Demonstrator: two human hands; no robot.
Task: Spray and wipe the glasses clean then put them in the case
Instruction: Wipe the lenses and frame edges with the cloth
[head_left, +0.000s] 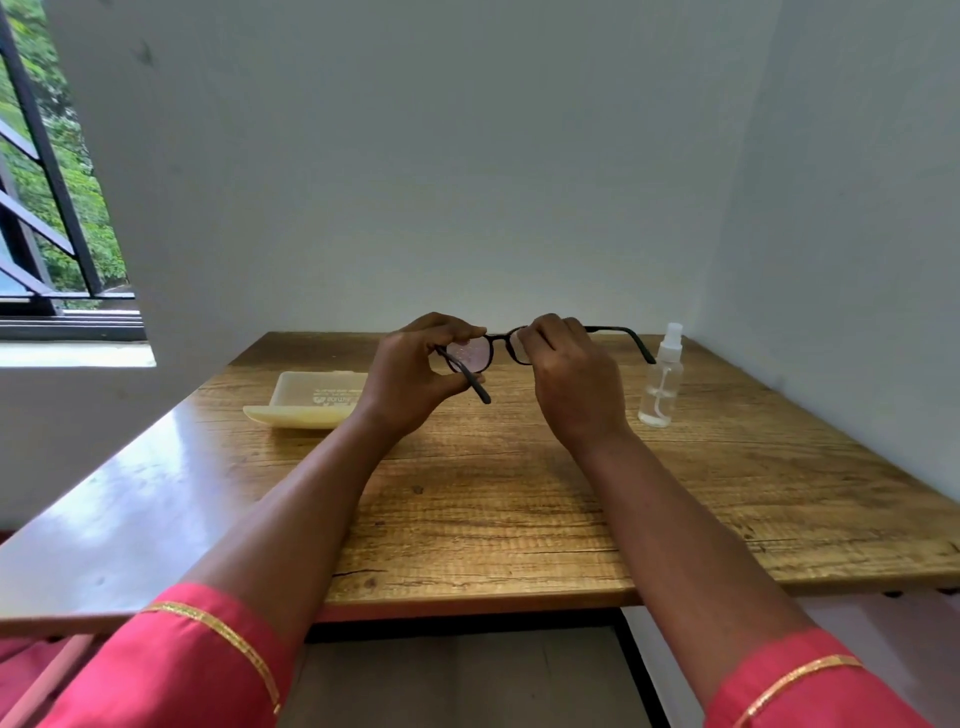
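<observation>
Glasses with a dark thin frame (496, 347) hang above our wooden table (519, 493), our left hand (415, 374) pinching one lens rim, our right hand (571, 384) gripping the other. Left of them lies a cream plastic case (306, 400), its print unreadable; right stands a clear spray bottle (661, 379).

Faint pale print on the cream glasses case (306, 400) lid, upside down and too blurred to read.
</observation>
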